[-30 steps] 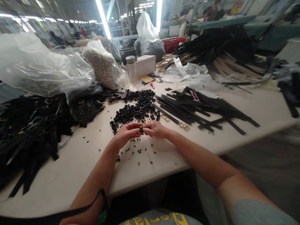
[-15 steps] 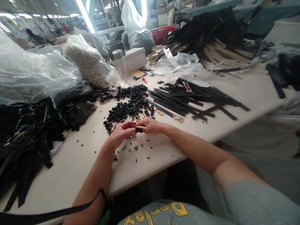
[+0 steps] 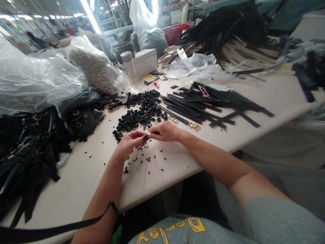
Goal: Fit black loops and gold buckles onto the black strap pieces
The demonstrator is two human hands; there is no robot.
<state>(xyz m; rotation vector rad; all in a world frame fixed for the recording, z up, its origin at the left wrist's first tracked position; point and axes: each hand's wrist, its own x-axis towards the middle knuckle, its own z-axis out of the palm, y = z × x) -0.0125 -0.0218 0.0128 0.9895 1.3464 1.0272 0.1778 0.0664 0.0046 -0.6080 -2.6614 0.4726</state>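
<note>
Between thumb and fingers, my left hand point(image 3: 128, 144) pinches a small gold buckle point(image 3: 145, 138) with black strap material in it. My right hand point(image 3: 166, 131) meets it from the other side, fingertips closed on a dark strap end point(image 3: 153, 133) that they mostly cover. Just beyond the hands lie a few loose gold buckles point(image 3: 149, 126) and a heap of small black strap loops point(image 3: 130, 118). More gold buckles point(image 3: 173, 119) rest to the right, beside the black straps point(image 3: 185, 105). Small black bits point(image 3: 148, 159) are scattered on the table below the hands.
Pink thread snips point(image 3: 203, 91) lie on the straps. Buckled black straps point(image 3: 38, 135) are piled at the left under plastic bags point(image 3: 43, 74). Behind stand a clear bottle point(image 3: 130, 66) and a white box point(image 3: 146, 61). The table's front edge point(image 3: 162, 192) runs close to my body.
The black strap end between my hands has turned, and a gold buckle now shows at my left fingertips. My right hand has shifted slightly up and to the right.
</note>
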